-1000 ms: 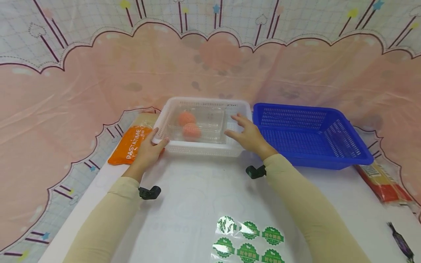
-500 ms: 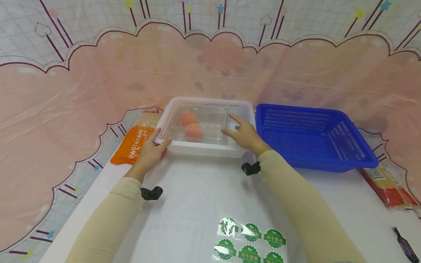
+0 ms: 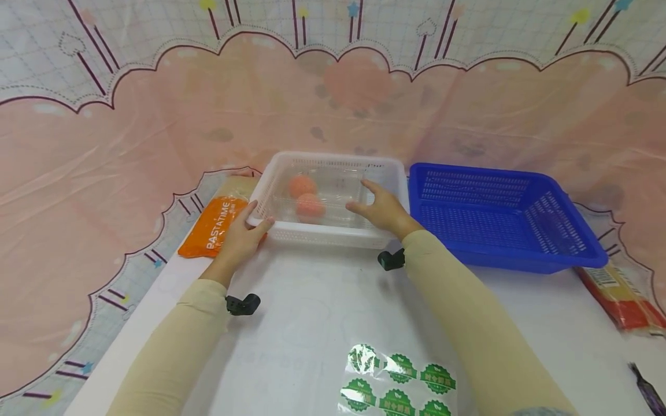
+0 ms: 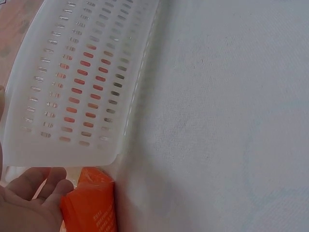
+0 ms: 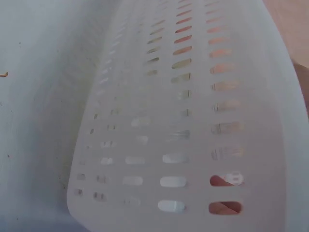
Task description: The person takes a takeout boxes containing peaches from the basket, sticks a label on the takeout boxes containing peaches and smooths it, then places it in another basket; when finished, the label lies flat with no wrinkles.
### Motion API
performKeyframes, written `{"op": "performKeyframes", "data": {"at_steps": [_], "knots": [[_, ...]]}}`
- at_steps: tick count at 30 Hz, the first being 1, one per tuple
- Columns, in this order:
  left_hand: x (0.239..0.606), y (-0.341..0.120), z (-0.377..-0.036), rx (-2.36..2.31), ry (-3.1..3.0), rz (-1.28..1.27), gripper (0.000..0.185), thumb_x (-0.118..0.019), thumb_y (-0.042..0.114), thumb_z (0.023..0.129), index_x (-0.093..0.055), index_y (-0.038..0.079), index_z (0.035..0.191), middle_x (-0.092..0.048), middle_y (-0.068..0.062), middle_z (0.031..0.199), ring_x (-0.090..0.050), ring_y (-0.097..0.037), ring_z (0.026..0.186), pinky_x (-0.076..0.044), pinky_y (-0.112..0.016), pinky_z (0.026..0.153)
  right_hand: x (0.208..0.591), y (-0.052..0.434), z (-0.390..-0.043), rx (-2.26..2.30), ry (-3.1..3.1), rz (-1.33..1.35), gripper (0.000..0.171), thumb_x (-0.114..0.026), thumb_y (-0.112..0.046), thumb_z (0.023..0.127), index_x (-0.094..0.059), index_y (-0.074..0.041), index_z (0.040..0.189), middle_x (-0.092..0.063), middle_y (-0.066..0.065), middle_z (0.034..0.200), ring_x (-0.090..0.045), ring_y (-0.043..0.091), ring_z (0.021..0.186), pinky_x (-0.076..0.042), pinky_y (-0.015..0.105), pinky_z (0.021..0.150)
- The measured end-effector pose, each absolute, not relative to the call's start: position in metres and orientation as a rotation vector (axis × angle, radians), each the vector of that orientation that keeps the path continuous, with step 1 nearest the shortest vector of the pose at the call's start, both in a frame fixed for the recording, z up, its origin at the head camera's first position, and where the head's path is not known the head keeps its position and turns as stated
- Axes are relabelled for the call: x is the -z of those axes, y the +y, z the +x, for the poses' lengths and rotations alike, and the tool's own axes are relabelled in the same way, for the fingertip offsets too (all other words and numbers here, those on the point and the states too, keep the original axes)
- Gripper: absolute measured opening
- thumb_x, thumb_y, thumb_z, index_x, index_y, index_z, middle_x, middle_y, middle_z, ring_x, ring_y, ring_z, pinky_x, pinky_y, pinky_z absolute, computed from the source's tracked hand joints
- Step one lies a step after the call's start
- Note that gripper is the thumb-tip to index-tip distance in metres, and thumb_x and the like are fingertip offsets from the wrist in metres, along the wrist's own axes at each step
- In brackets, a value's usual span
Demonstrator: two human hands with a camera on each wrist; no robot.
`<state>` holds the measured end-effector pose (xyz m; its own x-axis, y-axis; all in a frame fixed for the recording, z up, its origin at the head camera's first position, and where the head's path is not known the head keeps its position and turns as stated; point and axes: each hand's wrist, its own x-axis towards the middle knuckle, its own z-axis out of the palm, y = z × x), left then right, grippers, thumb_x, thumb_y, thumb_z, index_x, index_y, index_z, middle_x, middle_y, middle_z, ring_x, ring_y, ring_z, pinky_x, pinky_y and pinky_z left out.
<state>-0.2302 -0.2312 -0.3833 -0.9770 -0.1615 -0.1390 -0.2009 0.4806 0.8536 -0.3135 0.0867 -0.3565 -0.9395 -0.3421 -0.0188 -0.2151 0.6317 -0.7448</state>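
White perforated basket: stands on the white table, just left of and close beside the blue perforated basket. Left hand: grips the white basket's near left corner, thumb over the rim, apparently steadying it. Right hand: reaches over the near right rim into the basket, fingers spread and relaxed, at the edge of the clear plastic container seated inside; whether they touch it or only hover cannot be told. Hands apart, one at each end of the basket. Contents, white basket: the clear container, holding two orange-pink balls, one behind the other. Contents, blue basket: nothing visible. Adjacent: orange PASTATIME packet, flat, partly under the white basket's left corner; a second packet right of the blue basket; sheet of green round stickers at the near edge.
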Motion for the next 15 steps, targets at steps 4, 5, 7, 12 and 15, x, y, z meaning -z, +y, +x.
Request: {"op": "performKeyframes", "data": {"at_steps": [4,5,7,12,15], "knots": [[0.3844,-0.2322,-0.2304,-1.549,2.671,-0.334,0.079,-0.058,0.048,0.100,-0.014,0.029,0.162,-0.046,-0.021,0.139,-0.048,-0.036,0.115,-0.047,-0.048,0.101,0.3576,0.0831,-0.3151,1.199,2.680,-0.435,0.087,-0.068,-0.050,0.092,-0.025,-0.017,0.160,-0.026,0.013,0.162,-0.022,0.035,0.148,-0.023,0.052,0.117],[0.3850,-0.2326,-0.2305,-1.550,2.670,-0.335,0.079,-0.058,0.048,0.099,-0.014,0.029,0.162,-0.045,-0.021,0.139,-0.047,-0.037,0.115,-0.047,-0.048,0.101,0.3583,0.0824,-0.3160,1.200,2.677,-0.431,0.087,-0.068,-0.050,0.092,-0.025,-0.017,0.160,-0.025,0.012,0.162,-0.022,0.035,0.148,-0.023,0.052,0.117],[0.3856,-0.2332,-0.2309,-1.543,2.676,-0.334,0.079,-0.058,0.048,0.099,-0.015,0.029,0.162,-0.045,-0.021,0.140,-0.047,-0.037,0.116,-0.046,-0.049,0.102,0.3602,0.0813,-0.3182,1.205,2.661,-0.418,0.087,-0.068,-0.049,0.093,-0.024,-0.017,0.161,-0.024,0.012,0.163,-0.020,0.035,0.148,-0.022,0.053,0.117],[0.3866,-0.2335,-0.2323,-1.547,2.681,-0.325,0.080,-0.059,0.049,0.099,-0.016,0.028,0.162,-0.044,-0.021,0.142,-0.046,-0.037,0.117,-0.045,-0.050,0.102,0.3633,0.0792,-0.3219,1.220,2.611,-0.398,0.090,-0.071,-0.048,0.091,-0.023,-0.017,0.161,-0.021,0.011,0.164,-0.019,0.036,0.149,-0.022,0.055,0.117],[0.3873,-0.2335,-0.2327,-1.559,2.678,-0.326,0.080,-0.059,0.050,0.098,-0.016,0.028,0.162,-0.046,-0.021,0.139,-0.047,-0.036,0.116,-0.047,-0.049,0.101,0.3640,0.0777,-0.3228,1.221,2.586,-0.406,0.092,-0.072,-0.048,0.090,-0.022,-0.016,0.161,-0.020,0.011,0.164,-0.018,0.036,0.149,-0.021,0.056,0.116]]}}
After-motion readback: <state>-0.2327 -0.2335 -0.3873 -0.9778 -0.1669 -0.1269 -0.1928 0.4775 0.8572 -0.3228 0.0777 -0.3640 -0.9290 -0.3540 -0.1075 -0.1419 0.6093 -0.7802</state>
